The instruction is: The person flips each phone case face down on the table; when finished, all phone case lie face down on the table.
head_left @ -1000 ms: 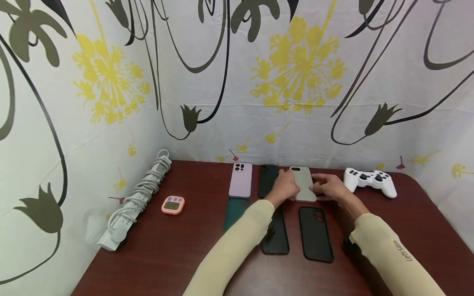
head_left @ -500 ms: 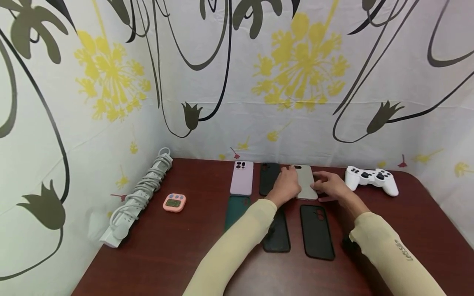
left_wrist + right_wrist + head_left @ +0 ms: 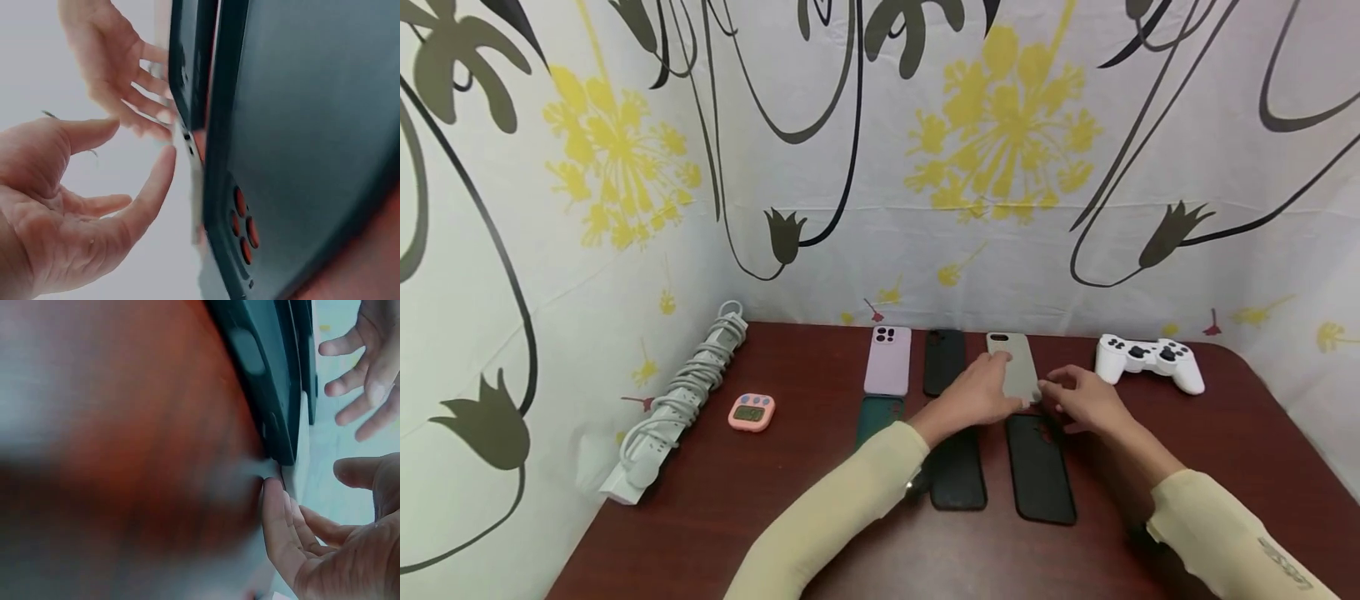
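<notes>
A beige-grey phone case (image 3: pixel 1019 367) lies flat in the back row, its camera cutout at the far end. My left hand (image 3: pixel 979 393) hovers over its left and near edge, fingers spread and gripping nothing. At its right near corner is my right hand (image 3: pixel 1088 403), fingers loosely bent; whether the fingertips touch the case I cannot tell. Left of it lie a black phone case (image 3: pixel 943 360) and a lilac one. The near row has a green phone case (image 3: pixel 878 417), a long black phone case (image 3: pixel 958 479) and another black phone case (image 3: pixel 1042 475).
A white game controller (image 3: pixel 1150 363) lies at the back right. Further left are the lilac phone case (image 3: pixel 887 362), a pink digital timer (image 3: pixel 751 412) and a white power strip (image 3: pixel 677 400) wrapped in its cord. A patterned cloth rises behind the dark red table (image 3: pixel 805 467).
Both hands have drawn back from the sides of the beige-grey case toward the near side. The left fingers have spread. The phone cases stay in their two rows.
</notes>
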### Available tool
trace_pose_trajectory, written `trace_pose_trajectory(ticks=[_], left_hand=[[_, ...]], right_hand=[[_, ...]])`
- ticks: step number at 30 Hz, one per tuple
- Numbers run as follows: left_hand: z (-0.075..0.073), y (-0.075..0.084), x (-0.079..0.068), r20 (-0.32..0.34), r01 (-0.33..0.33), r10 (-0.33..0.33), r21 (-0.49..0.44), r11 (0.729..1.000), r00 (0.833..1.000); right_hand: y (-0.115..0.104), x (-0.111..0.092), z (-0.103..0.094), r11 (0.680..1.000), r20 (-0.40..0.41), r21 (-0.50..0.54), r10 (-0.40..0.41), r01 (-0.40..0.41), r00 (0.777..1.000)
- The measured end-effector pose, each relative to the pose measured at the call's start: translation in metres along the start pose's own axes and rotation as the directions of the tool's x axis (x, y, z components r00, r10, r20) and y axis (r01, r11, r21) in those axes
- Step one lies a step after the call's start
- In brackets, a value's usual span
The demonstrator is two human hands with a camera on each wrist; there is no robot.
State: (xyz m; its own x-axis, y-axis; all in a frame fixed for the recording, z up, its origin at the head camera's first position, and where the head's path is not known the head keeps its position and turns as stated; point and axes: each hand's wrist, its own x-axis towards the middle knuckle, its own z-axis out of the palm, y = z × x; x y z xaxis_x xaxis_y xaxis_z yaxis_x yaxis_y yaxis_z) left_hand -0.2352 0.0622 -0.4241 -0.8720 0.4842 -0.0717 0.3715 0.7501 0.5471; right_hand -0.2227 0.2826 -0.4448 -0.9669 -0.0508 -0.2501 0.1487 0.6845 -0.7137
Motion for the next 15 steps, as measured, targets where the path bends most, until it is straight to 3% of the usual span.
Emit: trace_pose_trajectory(ticks=[6,10,15], left_hand=[[-0.001,0.001,-0.034,0.102,-0.079,0.082,-0.033,0.996,0.991],[0.004,-0.001,-0.048,0.149,-0.066,0.081,-0.104,0.992,0.986],[0.013,-0.004,-0.063,0.174,-0.043,0.065,-0.126,0.991,0.983]], right_hand=[[0.009,-0.031,0.005,1.000,0.038,0.006,0.008,-0.008,0.999],[0.014,-0.048,0.011,0.999,0.039,0.039,0.015,-0.016,0.999],[0.018,-0.063,0.019,0.992,0.037,0.120,0.032,-0.036,0.999]])
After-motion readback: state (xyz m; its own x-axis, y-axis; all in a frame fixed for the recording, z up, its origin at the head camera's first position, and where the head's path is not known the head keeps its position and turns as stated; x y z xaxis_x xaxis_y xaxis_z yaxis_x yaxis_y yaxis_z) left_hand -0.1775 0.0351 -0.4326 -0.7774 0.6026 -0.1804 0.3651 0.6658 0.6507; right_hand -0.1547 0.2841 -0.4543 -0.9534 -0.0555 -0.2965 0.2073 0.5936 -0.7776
